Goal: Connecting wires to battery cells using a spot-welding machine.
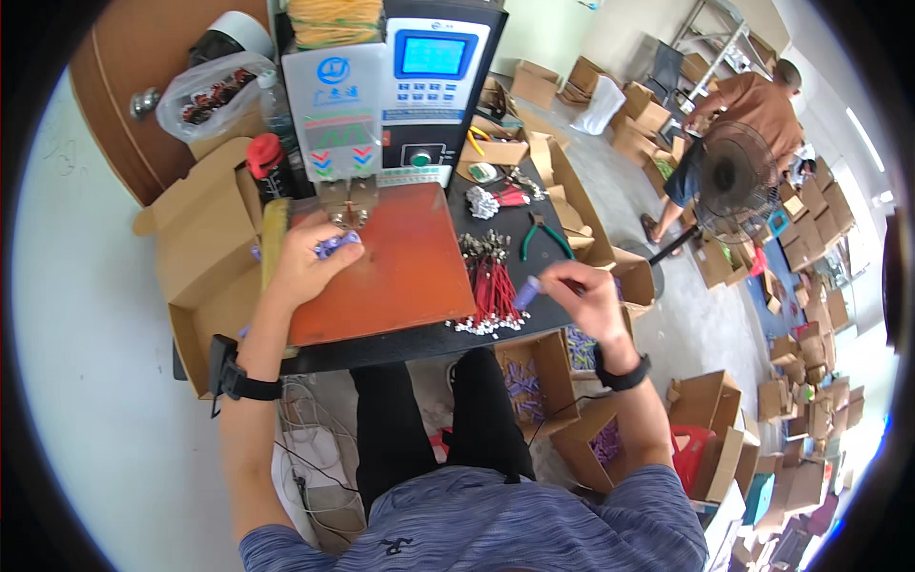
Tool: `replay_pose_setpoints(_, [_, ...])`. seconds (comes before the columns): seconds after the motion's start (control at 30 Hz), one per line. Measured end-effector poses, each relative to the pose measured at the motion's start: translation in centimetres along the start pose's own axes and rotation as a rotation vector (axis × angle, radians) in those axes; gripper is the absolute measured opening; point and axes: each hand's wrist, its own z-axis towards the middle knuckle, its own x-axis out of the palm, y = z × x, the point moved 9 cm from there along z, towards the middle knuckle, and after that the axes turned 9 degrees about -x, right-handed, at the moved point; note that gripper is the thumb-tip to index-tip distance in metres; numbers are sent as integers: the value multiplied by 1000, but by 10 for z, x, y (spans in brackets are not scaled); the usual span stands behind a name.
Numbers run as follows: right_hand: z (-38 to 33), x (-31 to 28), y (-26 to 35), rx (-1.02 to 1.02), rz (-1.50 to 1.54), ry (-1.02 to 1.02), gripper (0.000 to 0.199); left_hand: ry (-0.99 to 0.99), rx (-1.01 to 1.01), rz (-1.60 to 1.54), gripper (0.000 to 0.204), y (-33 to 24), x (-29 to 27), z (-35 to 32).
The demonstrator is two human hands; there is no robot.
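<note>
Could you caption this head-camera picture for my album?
At a benchtop machine, a person's left hand holds purple pieces while the right hand holds a purple cylinder near red wires.

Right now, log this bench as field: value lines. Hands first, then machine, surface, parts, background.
left hand: holds purple piece, partly hidden by fingers, near the metal tips
right hand: pinches purple cylinder beside the wires
machine: blue screen lit
surface: orange-red mat on black table
right of mat: red wires with white ends; green-handled pliers
below table: open cardboard box holding purple cylinders
background: standing person; black fan
</note>
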Motion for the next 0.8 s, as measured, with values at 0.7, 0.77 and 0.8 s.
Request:
replay_pose_setpoints(0.7, [11, 38, -143, 320, -377, 311, 20, 122, -240, -58, 20, 19, 10, 2])
replay_pose_setpoints(0.77, [10, 37, -149, 388, -218, 326, 21, 127, -253, -58, 19, 20, 10, 1])
replay_pose_setpoints(0.8, [10, 36, -153, 441, -99, 317, 22, 127, -251, -64, 19, 20, 10, 1])
